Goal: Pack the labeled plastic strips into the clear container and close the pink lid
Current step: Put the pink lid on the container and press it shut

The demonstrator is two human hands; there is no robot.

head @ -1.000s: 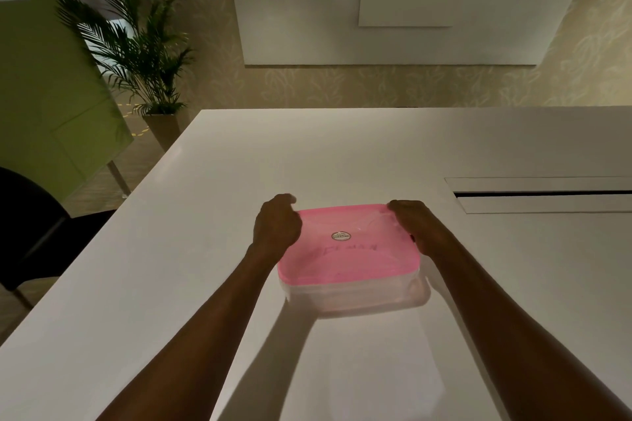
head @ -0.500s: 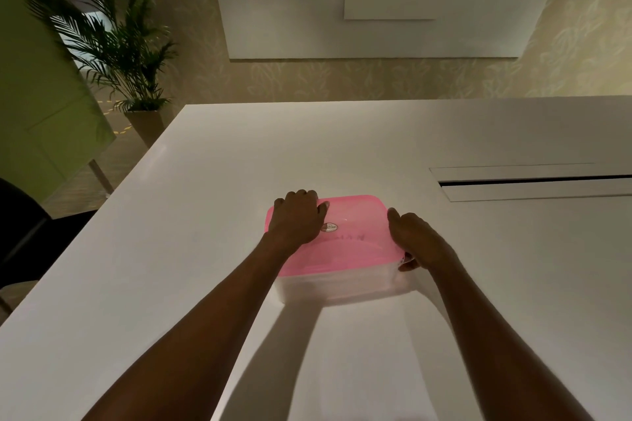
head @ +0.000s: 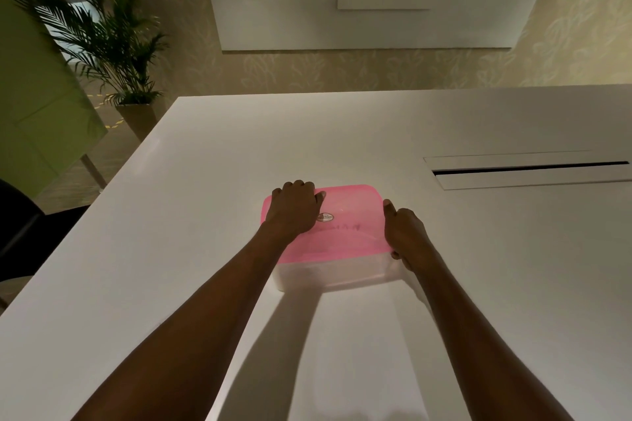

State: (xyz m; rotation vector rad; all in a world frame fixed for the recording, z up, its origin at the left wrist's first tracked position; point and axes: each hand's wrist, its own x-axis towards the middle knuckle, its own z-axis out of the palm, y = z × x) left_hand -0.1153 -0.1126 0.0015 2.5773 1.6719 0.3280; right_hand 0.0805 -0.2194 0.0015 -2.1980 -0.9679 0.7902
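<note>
while the pink lid sits on the clear container on the table, the left hand curls its fingers over the 11 o'clock edge and the right hand pinches the 3 o'clock edge.

Left hand and right hand grip the pink lid.
</note>
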